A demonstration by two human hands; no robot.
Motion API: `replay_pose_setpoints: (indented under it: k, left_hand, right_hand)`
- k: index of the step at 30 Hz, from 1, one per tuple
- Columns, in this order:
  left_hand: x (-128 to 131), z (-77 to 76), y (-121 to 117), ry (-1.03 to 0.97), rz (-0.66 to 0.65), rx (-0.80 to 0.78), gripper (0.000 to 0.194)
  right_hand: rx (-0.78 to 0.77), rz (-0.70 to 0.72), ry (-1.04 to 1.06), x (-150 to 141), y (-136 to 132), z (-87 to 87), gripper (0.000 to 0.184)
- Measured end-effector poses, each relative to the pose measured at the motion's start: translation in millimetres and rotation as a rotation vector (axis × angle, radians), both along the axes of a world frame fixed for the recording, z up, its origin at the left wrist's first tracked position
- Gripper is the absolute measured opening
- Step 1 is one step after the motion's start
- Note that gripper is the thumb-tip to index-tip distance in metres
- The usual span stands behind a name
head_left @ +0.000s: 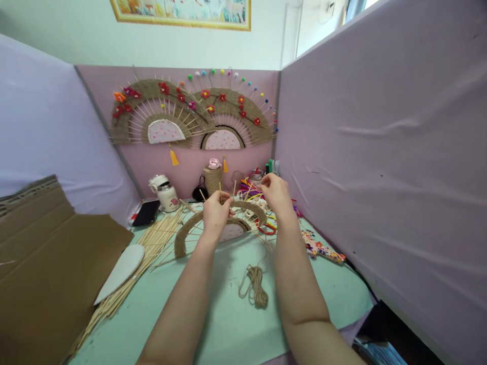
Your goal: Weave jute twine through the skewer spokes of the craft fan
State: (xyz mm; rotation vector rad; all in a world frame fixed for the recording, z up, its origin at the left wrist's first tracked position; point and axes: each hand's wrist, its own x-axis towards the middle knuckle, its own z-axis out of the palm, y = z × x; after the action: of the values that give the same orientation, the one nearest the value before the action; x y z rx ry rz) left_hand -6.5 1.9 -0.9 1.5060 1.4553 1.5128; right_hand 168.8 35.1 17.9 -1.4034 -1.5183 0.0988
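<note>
The left hand, mid-frame, hides part of the half-round fan frame of pale sticks and brown twine; its fingers are closed on the frame's upper part, their exact grip partly hidden. The right hand, right of centre, is raised with fingers curled toward the thumb; whether the tips meet or hold a strand is too small to tell. Below the hands lies a loose brown twine skein. The jumble of coloured items behind is hard to separate. Far left, a brown cardboard sheet is cut off by the frame edge.
</note>
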Motion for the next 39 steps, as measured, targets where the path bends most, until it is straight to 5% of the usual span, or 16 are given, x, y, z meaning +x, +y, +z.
replay_pose_setpoints:
  k: [14,19,23,26,32,39]
  left_hand:
    - [-1.4,0.3,-0.1,0.074,-0.028,-0.019,0.012]
    - [0.1,-2.5,0.8,0.147,0.006,0.108,0.039]
    - [6.3,-1.9,-5.2,0.255,0.178,0.409,0.065]
    - [15.6,-4.0,-16.0,0.3,0.152,0.52,0.062]
    - [36.1,-19.1,-23.3,0.535,-0.045,0.445,0.05]
    - [36.9,-26.2,-12.6,0.699,-0.057,0.291,0.04]
  right_hand:
    - [-0.108,-0.021,0.22,-5.0,-22.9,-71.3,0.016]
    - [-0.015,0.081,0.25,-7.8,-17.2,-89.3,0.026]
    - [0.04,0.12,0.248,-7.7,-16.8,-93.6,0.025]
    - [0.05,0.12,0.232,-7.7,-18.0,-92.4,0.025]
    - [0.036,0.117,0.187,-6.6,-20.9,-90.7,0.021]
    - [0.038,0.124,0.155,-4.6,-22.8,-91.2,0.021]
